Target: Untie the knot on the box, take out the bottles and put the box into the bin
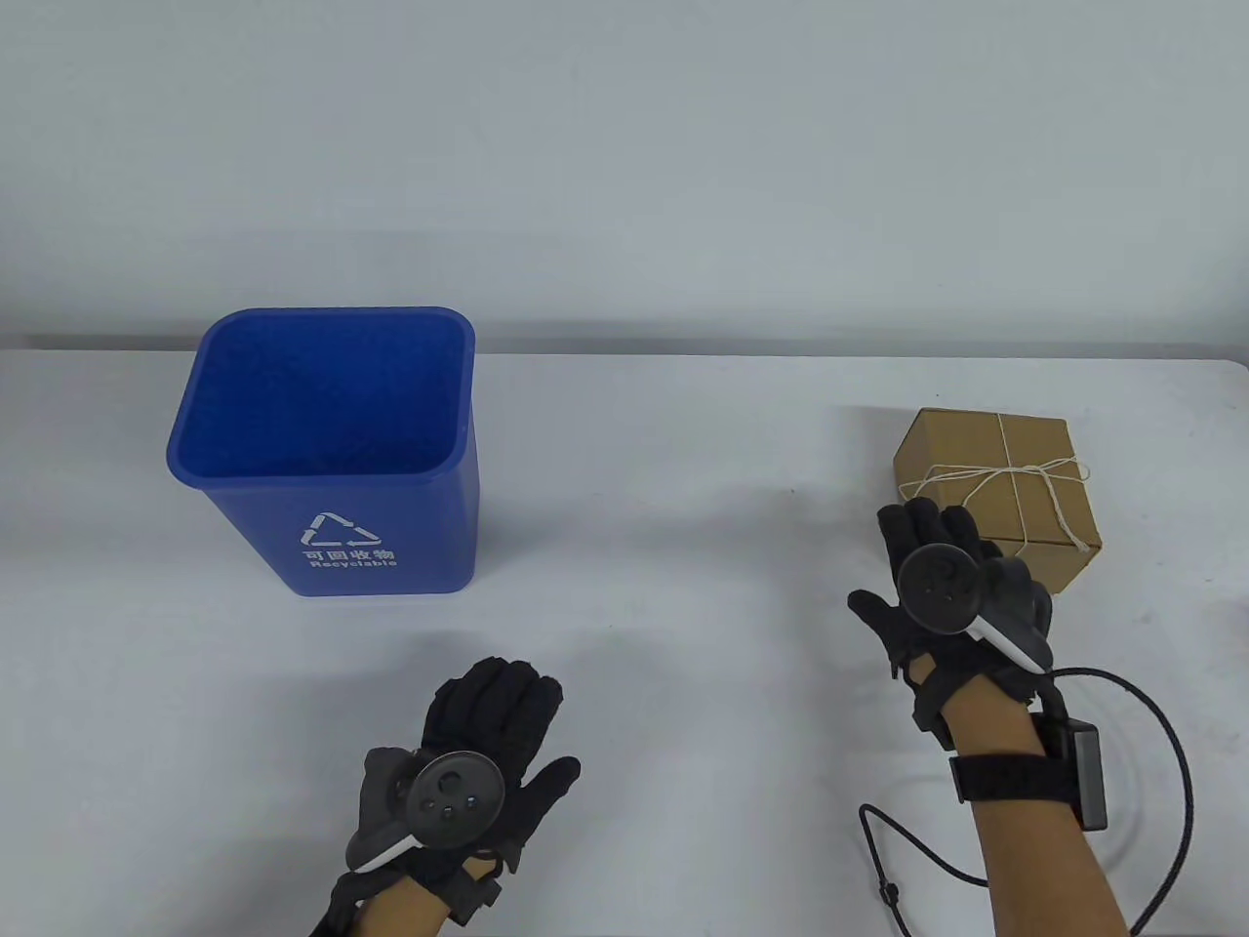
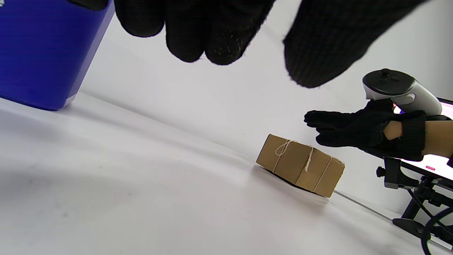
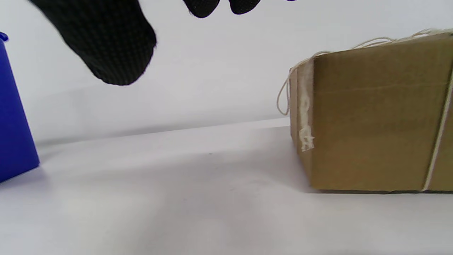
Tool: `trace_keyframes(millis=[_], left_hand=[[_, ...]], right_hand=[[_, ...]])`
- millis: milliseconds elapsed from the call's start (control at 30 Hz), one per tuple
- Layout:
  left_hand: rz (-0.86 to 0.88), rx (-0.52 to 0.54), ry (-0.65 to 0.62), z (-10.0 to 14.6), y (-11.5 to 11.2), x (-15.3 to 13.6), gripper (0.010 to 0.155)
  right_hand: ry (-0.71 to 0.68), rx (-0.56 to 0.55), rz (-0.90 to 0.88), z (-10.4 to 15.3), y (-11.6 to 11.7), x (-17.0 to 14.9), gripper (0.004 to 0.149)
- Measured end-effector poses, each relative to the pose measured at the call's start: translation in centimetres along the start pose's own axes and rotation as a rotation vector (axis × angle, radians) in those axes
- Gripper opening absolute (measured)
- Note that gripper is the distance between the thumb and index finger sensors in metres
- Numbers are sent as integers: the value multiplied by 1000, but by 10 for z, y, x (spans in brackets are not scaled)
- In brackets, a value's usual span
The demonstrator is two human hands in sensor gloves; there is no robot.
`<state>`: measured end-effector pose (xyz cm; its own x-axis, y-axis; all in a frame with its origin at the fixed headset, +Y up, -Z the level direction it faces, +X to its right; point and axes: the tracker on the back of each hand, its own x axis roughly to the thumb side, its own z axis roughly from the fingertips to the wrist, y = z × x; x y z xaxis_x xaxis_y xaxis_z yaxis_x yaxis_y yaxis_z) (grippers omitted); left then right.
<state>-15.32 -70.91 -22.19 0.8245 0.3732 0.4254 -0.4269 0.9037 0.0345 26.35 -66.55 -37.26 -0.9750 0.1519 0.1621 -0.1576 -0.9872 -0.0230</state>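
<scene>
A brown cardboard box (image 1: 1015, 459) tied crosswise with white string (image 1: 1025, 473) stands shut at the right of the table; its bow knot lies on top. The same box (image 2: 300, 164) shows in the left wrist view, and close up (image 3: 375, 113) in the right wrist view. My right hand (image 1: 927, 547) hovers just in front of the box's near left corner, fingers straight, holding nothing. My left hand (image 1: 498, 703) lies flat over the table near the front edge, fingers straight and empty. No bottles are visible.
A blue recycling bin (image 1: 332, 449) stands upright and open at the left of the table, also seen as the bin (image 2: 46, 53) in the left wrist view. A black cable (image 1: 1151, 771) loops from my right wrist. A stand (image 2: 417, 198) sits beyond the table's right edge.
</scene>
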Motion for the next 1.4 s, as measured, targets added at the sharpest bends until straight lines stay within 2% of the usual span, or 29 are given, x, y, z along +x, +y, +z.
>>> trace_keyframes(millis=[200, 367, 633, 900, 1000, 1200, 1400], left_hand=[[-5, -7, -3, -1, -1, 0, 77], [-3, 1, 2, -1, 0, -1, 77], [-6, -3, -2, -1, 0, -1, 77], [-3, 3, 11, -2, 1, -3, 76], [-4, 0, 13, -3, 1, -3, 76], [-6, -4, 13, -3, 0, -3, 76], [-7, -16, 16, -5, -1, -3, 76]], right_hand=[[74, 47, -19, -8, 1, -23, 87], [166, 77, -32, -5, 0, -44, 87], [187, 64, -31, -9, -6, -60, 87], [238, 202, 11, -18, -5, -76, 103], [263, 219, 42, -22, -5, -81, 108], [319, 238, 68, -26, 0, -93, 106], [315, 251, 63, -33, 6, -100, 106]])
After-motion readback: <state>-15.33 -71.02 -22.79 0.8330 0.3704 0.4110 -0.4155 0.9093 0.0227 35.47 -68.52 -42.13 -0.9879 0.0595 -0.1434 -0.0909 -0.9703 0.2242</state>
